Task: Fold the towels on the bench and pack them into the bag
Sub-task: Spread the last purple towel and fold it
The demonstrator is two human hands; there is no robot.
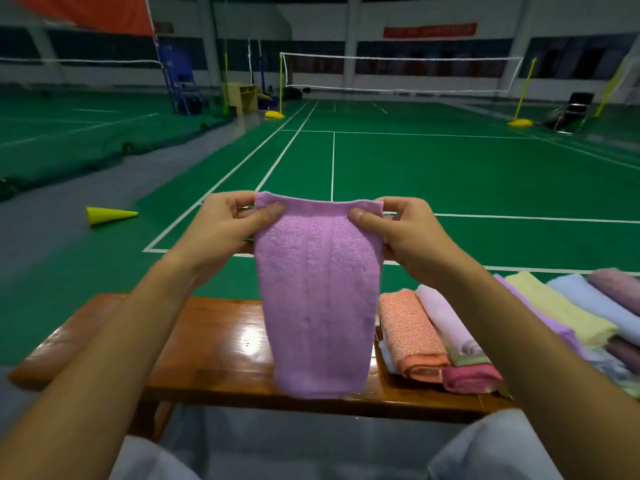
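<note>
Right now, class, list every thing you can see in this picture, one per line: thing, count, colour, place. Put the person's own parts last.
Held towel: one, lilac, hanging in the air over the bench, gripped at its top corners.
Bench: one, glossy brown wood, across the foreground.
Towel pile: several, orange, pink, dark pink, purple, yellow, pale blue and mauve, on the bench's right end; exact count unclear.
Cone: one, yellow, lying on its side on the grey floor at left.
Net: one, white-edged, across the green court behind.
Net post bases: two, yellow, at the net's ends.
Chair: one, black, far right by the court.
Left hand: pinches the towel's left top corner.
Right hand: pinches the right top corner.
</note>
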